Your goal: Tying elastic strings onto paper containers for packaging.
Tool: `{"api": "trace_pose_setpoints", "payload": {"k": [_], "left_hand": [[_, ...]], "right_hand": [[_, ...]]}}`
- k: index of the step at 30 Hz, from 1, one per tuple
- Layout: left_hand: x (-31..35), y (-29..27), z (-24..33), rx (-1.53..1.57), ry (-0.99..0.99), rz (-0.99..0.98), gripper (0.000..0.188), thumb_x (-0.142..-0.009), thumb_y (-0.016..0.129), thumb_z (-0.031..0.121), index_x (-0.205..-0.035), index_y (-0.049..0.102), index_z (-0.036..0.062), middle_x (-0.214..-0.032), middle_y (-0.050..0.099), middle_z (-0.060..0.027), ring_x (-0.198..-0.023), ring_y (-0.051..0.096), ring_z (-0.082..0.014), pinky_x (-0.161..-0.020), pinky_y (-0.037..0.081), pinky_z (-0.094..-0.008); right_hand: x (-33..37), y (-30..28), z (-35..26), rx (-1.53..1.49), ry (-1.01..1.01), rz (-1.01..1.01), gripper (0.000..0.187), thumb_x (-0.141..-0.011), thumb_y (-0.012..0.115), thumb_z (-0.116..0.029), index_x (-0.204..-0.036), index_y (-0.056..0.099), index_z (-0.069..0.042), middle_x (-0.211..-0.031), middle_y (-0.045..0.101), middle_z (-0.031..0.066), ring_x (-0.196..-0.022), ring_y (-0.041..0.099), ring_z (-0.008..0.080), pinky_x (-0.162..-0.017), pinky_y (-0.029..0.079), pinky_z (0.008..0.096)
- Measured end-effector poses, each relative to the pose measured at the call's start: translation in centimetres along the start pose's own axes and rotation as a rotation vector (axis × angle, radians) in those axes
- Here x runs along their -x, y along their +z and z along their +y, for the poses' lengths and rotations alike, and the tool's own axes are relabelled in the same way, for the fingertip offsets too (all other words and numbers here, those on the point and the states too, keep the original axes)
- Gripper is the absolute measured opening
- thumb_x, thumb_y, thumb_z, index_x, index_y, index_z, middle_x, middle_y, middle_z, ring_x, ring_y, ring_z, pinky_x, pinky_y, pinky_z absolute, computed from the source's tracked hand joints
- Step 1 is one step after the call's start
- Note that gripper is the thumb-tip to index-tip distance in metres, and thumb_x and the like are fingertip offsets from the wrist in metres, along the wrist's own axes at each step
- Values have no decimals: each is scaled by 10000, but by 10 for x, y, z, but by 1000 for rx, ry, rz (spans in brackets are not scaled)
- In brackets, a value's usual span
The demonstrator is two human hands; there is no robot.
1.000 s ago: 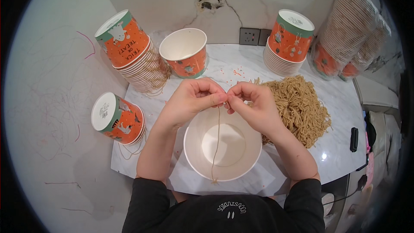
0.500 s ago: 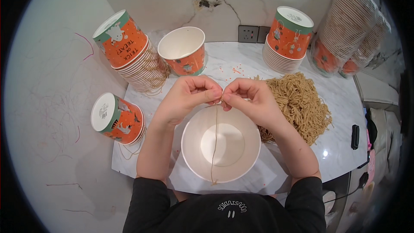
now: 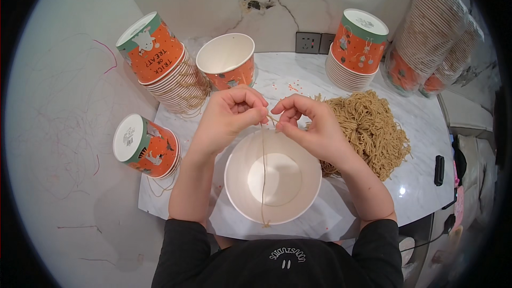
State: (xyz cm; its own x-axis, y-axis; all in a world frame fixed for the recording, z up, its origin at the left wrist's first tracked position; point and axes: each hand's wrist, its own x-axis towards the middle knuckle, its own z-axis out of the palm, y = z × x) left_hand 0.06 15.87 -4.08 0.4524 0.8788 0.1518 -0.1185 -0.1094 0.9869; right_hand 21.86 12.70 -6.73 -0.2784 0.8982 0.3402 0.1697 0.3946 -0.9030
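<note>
The string (image 3: 263, 173) runs over the bucket (image 3: 238, 181) from the fingertips to its near rim. The left hand (image 3: 229, 117) pinches it; the right hand (image 3: 312, 124) has just parted thumb and forefinger — whether it grips the short end, I cannot tell. Hands that met now stand slightly apart — seemingly a regrip. A yarn heap (image 3: 373, 133) lies rightward.

Shirt (image 3: 333, 266): black, short-sleeved, well back from the fingers (image 3: 258, 115). Chest print: pale, arched lettering (image 3: 287, 256) above two short upright strokes (image 3: 286, 264), roughly in line behind the fingers. Left sleeve (image 3: 181, 245), right sleeve (image 3: 375, 245): plain black, loose.
</note>
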Motion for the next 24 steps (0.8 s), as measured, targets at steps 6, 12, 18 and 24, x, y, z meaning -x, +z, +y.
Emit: {"api": "trace_pose_setpoints", "payload": {"k": [6,12,18,24], "left_hand": [[8,12,7,-60,-25,37,128,-916,706,-7,-1015,626,-24,-1111,624,-67,-804,697,-105,-710,561,-233],[22,25,24,10,106,91,330,-898,697,-63,-1141,493,26,-1149,575,-76,-790,724,-120,-630,539,-203],[47,30,40,213,407,109,386,-797,689,-178,-903,413,71,-1081,507,-112,-661,699,-144,-496,493,-195],[73,28,66,450,472,100,452,-650,703,-168,-819,373,90,-994,450,-129,-499,535,-99,-409,447,-194]], "right_hand": [[2,-1,-13,180,-122,-24,179,-867,729,-119,-1044,732,-101,-740,668,-8,-705,630,135,-991,480,466],[6,2,-13,380,-267,93,41,-858,732,-142,-896,744,-135,-802,654,-8,-807,648,169,-1115,370,536],[12,12,-16,692,-410,59,73,-811,724,-95,-884,718,-102,-867,601,13,-876,632,225,-981,479,473],[13,4,-10,726,55,-171,293,-942,652,-252,-1171,673,-70,-939,695,126,-841,679,358,-713,553,422]]}}
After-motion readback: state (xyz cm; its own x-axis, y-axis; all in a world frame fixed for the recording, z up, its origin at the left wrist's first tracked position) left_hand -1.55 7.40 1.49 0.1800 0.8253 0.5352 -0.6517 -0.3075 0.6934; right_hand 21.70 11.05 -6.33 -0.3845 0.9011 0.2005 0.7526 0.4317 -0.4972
